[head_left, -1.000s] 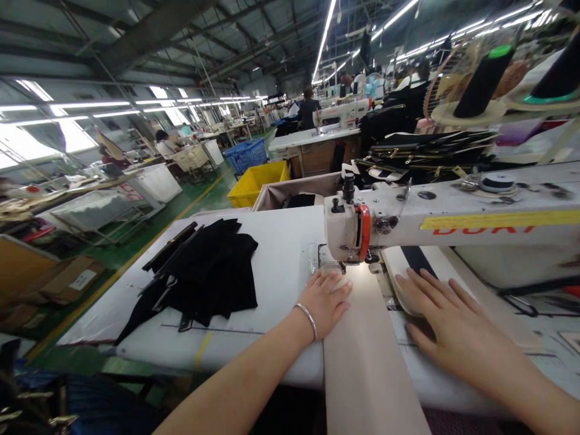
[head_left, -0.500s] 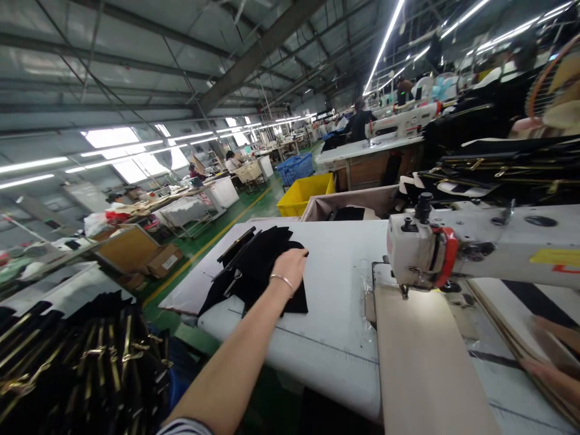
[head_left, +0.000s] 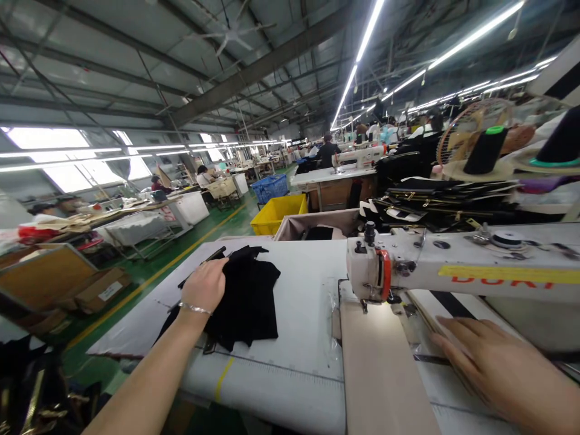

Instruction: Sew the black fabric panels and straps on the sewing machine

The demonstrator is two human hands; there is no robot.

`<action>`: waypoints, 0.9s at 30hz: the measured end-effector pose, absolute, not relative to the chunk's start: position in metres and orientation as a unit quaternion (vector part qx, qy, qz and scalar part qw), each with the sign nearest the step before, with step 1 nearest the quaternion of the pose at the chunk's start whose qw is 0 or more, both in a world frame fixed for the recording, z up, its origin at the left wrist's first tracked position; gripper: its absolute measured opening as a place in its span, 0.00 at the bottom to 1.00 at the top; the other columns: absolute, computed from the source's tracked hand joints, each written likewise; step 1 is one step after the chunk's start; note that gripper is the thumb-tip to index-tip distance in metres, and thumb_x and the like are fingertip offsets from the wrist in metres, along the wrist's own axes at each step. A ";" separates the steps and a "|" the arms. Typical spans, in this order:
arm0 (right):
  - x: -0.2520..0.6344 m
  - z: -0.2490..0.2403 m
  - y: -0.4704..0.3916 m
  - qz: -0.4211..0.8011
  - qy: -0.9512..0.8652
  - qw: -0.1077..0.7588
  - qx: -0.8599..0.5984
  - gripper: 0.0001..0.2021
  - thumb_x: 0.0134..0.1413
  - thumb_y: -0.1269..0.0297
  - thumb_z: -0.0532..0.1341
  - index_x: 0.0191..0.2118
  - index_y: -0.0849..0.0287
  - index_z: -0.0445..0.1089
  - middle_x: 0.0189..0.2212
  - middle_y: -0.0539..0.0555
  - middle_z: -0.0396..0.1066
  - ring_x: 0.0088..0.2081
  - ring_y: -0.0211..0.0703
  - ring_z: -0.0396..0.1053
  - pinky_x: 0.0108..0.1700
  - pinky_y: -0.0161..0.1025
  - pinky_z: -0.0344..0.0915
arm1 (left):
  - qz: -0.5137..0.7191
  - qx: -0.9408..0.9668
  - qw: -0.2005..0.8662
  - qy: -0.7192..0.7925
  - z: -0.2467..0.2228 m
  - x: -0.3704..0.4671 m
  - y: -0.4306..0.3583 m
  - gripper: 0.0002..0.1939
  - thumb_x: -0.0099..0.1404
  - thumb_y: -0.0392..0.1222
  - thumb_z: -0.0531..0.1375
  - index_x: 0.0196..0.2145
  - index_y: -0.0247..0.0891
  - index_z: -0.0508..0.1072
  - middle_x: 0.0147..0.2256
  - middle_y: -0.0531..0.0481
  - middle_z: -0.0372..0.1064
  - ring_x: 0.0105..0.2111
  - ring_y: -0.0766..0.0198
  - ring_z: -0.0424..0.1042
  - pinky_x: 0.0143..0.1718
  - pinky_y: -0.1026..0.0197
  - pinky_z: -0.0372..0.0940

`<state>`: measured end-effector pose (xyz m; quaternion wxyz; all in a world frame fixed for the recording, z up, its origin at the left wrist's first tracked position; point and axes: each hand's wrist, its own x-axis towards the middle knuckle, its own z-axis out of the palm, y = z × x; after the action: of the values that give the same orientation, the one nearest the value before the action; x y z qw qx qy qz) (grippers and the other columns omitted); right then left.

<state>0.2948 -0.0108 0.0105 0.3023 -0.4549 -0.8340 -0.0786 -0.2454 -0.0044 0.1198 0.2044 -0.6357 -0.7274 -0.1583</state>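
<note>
My left hand point(head_left: 205, 284), with a bracelet at the wrist, grips the upper left edge of black fabric pieces point(head_left: 247, 302) lying on the white table point(head_left: 308, 290). Its fingertips are partly hidden in the cloth. To the right of the sewing machine point(head_left: 408, 266), my right hand point(head_left: 480, 350) lies with spread fingers on a stack of light panels with a black stripe point(head_left: 453, 304). A long beige strip point(head_left: 380, 362) runs under the machine head toward me.
Behind the table stand a yellow bin point(head_left: 280, 214), a blue basket point(head_left: 270, 188) and a pinkish box point(head_left: 290, 228). Black zippered pieces point(head_left: 430, 202) are heaped behind the machine. More zippered pieces point(head_left: 34, 386) fill the lower left corner. Thread cones point(head_left: 487, 151) stand at the right.
The view has turned right. My left hand has moved from the right part of the black fabric to its upper left edge. More of my right hand shows, now on the light panels.
</note>
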 end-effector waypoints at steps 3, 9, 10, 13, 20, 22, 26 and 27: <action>0.251 0.015 -0.018 -0.057 -0.867 0.236 -0.434 0.14 0.61 0.61 0.53 0.48 0.55 0.71 0.47 0.55 0.71 0.47 0.48 0.69 0.51 0.47 0.66 | -0.233 -0.733 0.236 -0.593 0.105 -0.178 -0.042 0.19 0.68 0.37 0.48 0.55 0.42 0.63 0.47 0.47 0.70 0.47 0.55 0.68 0.55 0.50 0.62; 0.199 -0.006 -0.017 -0.033 -0.878 0.235 -0.415 0.19 0.61 0.63 0.52 0.57 0.54 0.64 0.50 0.57 0.69 0.52 0.50 0.65 0.53 0.53 0.62 | -0.121 -0.917 -0.181 -0.334 0.055 -0.067 -0.077 0.16 0.71 0.45 0.48 0.48 0.45 0.72 0.40 0.49 0.73 0.39 0.62 0.72 0.45 0.61 0.67; 0.199 -0.007 -0.017 -0.031 -0.878 0.235 -0.417 0.20 0.61 0.63 0.53 0.57 0.53 0.63 0.51 0.57 0.68 0.52 0.50 0.65 0.54 0.54 0.61 | -0.140 -0.907 -0.204 -0.342 0.054 -0.063 -0.066 0.17 0.72 0.46 0.46 0.48 0.45 0.72 0.43 0.50 0.73 0.43 0.62 0.71 0.49 0.61 0.65; 0.203 -0.005 -0.019 -0.023 -0.876 0.229 -0.423 0.20 0.61 0.63 0.52 0.58 0.52 0.63 0.53 0.56 0.67 0.54 0.50 0.63 0.57 0.55 0.57 | -0.193 -0.841 -0.127 -0.490 0.050 -0.066 -0.010 0.18 0.72 0.45 0.47 0.54 0.39 0.66 0.54 0.43 0.64 0.56 0.57 0.61 0.59 0.51 0.55; 0.202 0.003 -0.021 -0.010 -0.874 0.220 -0.434 0.19 0.62 0.63 0.51 0.57 0.53 0.64 0.54 0.55 0.66 0.54 0.50 0.62 0.55 0.52 0.58 | -0.160 -0.801 -0.140 -0.560 0.025 -0.063 0.052 0.09 0.63 0.44 0.60 0.37 0.35 0.71 0.38 0.44 0.69 0.43 0.54 0.68 0.49 0.50 0.63; 0.202 0.003 -0.020 -0.004 -0.874 0.220 -0.434 0.19 0.62 0.63 0.51 0.57 0.52 0.64 0.55 0.54 0.65 0.54 0.49 0.62 0.55 0.51 0.58 | -0.166 -0.803 -0.170 -0.546 0.032 -0.066 0.041 0.09 0.66 0.45 0.57 0.37 0.37 0.71 0.38 0.47 0.70 0.40 0.58 0.69 0.46 0.55 0.64; 0.204 -0.002 -0.019 0.006 -0.872 0.221 -0.437 0.19 0.63 0.62 0.51 0.58 0.52 0.62 0.55 0.54 0.65 0.55 0.50 0.61 0.55 0.52 0.57 | -0.270 -0.704 -0.416 -0.509 0.066 -0.078 0.025 0.17 0.67 0.51 0.55 0.44 0.35 0.72 0.36 0.48 0.74 0.34 0.61 0.73 0.38 0.60 0.67; 0.204 -0.003 -0.018 0.008 -0.871 0.222 -0.438 0.19 0.63 0.62 0.51 0.58 0.52 0.62 0.55 0.54 0.65 0.55 0.50 0.61 0.55 0.52 0.57 | -0.314 -0.653 -0.481 -0.493 0.074 -0.080 0.025 0.20 0.65 0.53 0.57 0.45 0.34 0.72 0.36 0.46 0.74 0.33 0.60 0.73 0.37 0.60 0.67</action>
<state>0.2037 -0.0182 -0.0030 0.2216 -0.4376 -0.8714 0.0076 -0.0796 0.0252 0.0740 -0.4814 -0.6533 -0.4928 -0.3140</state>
